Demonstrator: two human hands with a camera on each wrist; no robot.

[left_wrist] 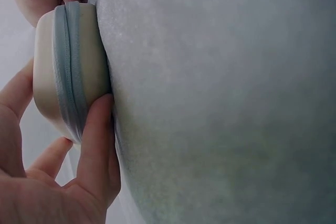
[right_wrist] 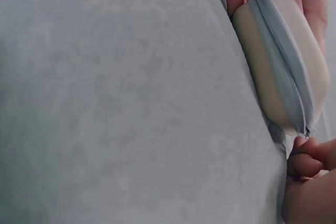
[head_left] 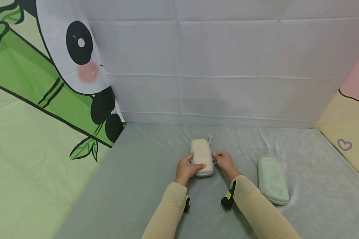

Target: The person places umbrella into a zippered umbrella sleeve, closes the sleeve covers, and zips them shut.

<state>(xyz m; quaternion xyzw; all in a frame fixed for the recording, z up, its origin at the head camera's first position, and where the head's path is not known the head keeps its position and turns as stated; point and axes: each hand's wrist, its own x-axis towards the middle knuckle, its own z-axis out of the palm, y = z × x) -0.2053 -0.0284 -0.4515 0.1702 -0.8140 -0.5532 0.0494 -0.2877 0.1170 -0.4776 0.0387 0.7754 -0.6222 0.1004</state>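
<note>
Grey-covered worktop (head_left: 131, 186) bears the cream case (head_left: 201, 152); a green case (head_left: 272, 179) lies to the cream case's right, apart. Left hand (head_left: 186, 168) grips the cream case's near left end. Right hand (head_left: 225, 161), at its right side, appears to pinch the zip pull, largely hidden. Judged step: working the zip (right_wrist: 285, 61). Next move calls for steady bracing and drawing along the seam.

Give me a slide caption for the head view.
Left hand holds a cream case while the right hand pinches at its zipper; a green case lies to the right.
</note>
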